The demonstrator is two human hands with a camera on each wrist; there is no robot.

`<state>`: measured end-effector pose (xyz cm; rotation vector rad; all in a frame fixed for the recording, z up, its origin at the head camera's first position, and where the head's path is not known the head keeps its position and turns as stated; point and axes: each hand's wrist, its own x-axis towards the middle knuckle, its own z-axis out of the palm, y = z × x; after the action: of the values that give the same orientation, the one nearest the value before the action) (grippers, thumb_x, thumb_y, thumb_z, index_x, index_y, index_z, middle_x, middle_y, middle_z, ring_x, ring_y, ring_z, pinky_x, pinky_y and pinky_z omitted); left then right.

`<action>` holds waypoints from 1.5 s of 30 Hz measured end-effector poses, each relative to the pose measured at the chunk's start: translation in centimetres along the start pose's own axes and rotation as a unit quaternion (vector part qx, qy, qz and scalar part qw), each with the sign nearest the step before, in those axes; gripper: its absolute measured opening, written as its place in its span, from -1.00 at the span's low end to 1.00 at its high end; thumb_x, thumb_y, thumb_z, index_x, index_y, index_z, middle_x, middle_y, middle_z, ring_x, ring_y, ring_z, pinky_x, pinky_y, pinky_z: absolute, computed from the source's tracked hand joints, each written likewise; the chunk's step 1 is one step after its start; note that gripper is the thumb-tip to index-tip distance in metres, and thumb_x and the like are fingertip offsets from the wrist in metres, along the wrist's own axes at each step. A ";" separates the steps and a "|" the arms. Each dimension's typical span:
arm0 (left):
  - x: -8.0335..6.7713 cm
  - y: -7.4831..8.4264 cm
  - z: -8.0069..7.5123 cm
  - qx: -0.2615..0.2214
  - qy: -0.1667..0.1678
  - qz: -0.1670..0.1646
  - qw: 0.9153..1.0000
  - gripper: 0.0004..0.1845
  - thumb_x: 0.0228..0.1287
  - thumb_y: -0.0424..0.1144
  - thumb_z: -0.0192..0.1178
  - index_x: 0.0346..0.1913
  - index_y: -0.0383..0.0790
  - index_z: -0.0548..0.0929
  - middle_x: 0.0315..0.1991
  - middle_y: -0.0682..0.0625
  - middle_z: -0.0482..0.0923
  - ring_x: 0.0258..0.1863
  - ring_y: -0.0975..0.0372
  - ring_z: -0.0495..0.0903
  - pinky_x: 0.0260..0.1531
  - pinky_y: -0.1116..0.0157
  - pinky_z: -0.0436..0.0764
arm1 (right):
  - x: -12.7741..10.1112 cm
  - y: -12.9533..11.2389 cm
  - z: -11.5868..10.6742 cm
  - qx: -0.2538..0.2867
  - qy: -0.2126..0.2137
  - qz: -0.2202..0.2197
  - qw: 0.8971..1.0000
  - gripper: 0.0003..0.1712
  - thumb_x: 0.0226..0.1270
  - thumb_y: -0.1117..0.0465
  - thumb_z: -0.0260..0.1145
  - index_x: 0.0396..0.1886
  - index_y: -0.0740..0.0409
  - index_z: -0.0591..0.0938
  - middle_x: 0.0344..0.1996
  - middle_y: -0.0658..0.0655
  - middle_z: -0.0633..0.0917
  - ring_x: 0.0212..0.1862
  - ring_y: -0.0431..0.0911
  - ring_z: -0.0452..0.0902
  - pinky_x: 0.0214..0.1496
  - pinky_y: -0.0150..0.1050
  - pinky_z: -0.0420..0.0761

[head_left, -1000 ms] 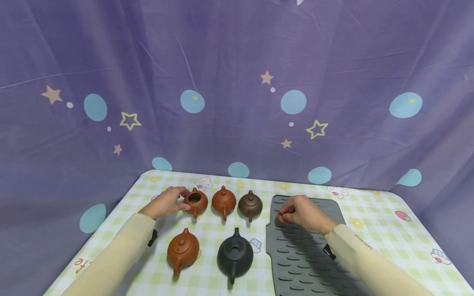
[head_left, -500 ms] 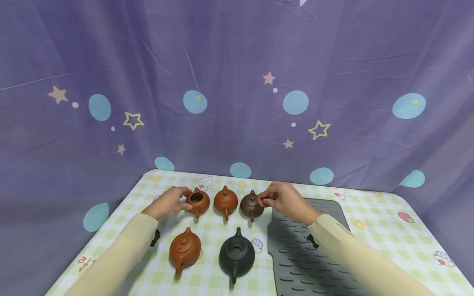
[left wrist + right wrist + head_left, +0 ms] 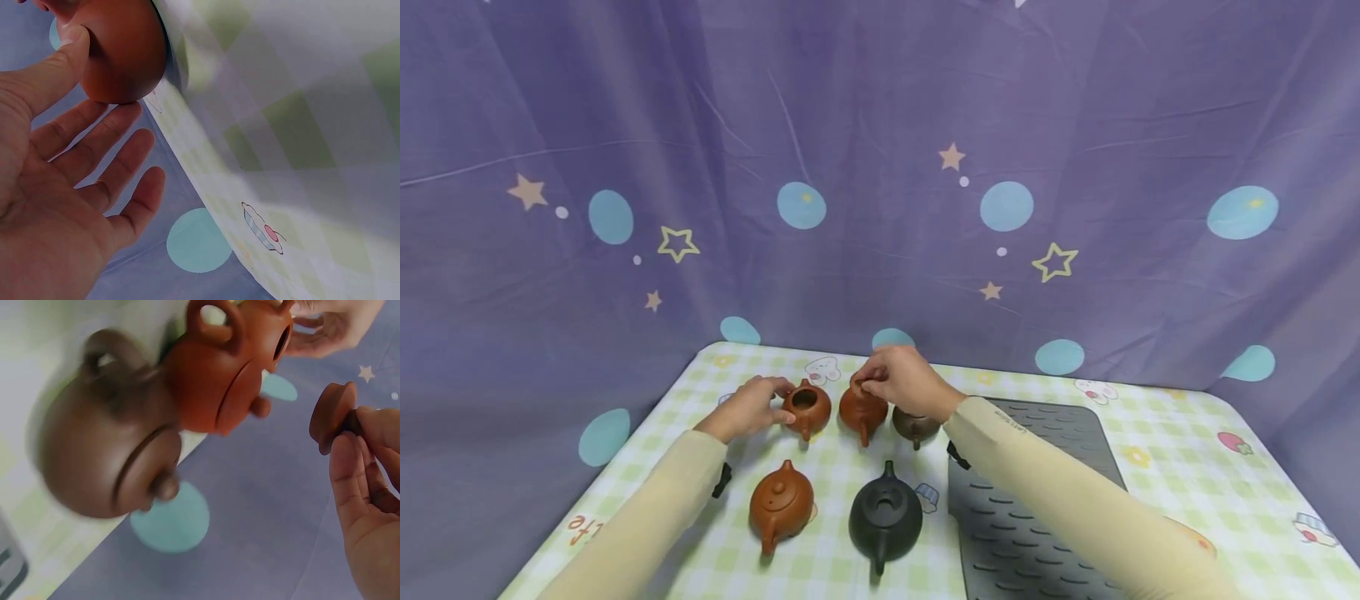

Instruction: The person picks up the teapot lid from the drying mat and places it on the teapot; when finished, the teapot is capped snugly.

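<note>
While our left hand steadies the open teapot, our right hand pinches the small, brittle lid by its knob.

The right hand covers the top of the middle teapot in the head view, so the little lid it pinches cannot be seen there. The right sleeve hides part of the dark brown teapot and a corner of the grey mat.

In the left wrist view, the open teapot is cut off at the top edge, and only its round side shows. The left hand is cut off at the left and bottom.

In the right wrist view, the brown teapot looks blurry, and the right hand runs off the picture's edge.
</note>
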<state>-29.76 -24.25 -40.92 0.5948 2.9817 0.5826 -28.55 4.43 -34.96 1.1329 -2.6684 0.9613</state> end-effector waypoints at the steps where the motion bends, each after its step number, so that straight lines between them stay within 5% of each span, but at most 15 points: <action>1: 0.0 0.0 0.0 0.000 0.000 0.002 1.000 -0.50 0.09 -0.21 0.40 0.09 -0.36 0.56 -0.11 -0.15 0.60 -0.04 -0.08 0.48 -0.03 -0.03 0.43 | 0.4 -0.2 0.3 0.001 -0.005 0.000 1.000 -0.84 0.24 0.29 0.36 -0.20 0.06 0.76 -0.37 -0.10 0.60 -0.34 -0.27 0.53 -0.34 -0.40 0.54; 11: -0.1 0.3 -0.3 -0.003 0.002 0.009 1.000 -0.52 0.08 -0.24 0.41 0.05 -0.38 0.58 -0.13 -0.17 0.61 -0.07 -0.09 0.52 -0.05 -0.01 0.46 | 4.2 -1.3 3.2 -0.013 -0.034 0.002 0.999 -0.91 0.21 0.26 0.38 -0.29 0.03 0.76 -0.37 -0.12 0.60 -0.34 -0.29 0.49 -0.34 -0.45 0.50; 29: 0.1 0.4 -0.3 -0.015 -0.013 -0.012 1.000 -0.53 0.10 -0.21 0.40 0.07 -0.32 0.57 -0.11 -0.12 0.61 -0.06 -0.03 0.55 -0.11 0.07 0.52 | 7.1 -1.9 6.9 -0.022 -0.042 -0.002 0.999 -0.92 0.15 0.33 0.42 -0.35 0.10 0.76 -0.36 -0.07 0.69 -0.31 -0.26 0.55 -0.30 -0.51 0.49; 45: 0.1 0.3 -0.5 -0.023 -0.011 -0.013 1.000 -0.54 0.09 -0.23 0.40 0.06 -0.29 0.58 -0.12 -0.11 0.60 -0.08 -0.03 0.56 -0.16 0.09 0.54 | 8.2 -1.6 8.7 -0.031 -0.035 0.062 0.997 -0.91 0.16 0.35 0.40 -0.39 0.09 0.77 -0.40 -0.06 0.69 -0.25 -0.17 0.58 -0.26 -0.44 0.52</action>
<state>-29.76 -24.15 -40.37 0.5536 2.9421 0.6377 -32.01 -6.57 -38.50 1.0179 -2.8334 0.8635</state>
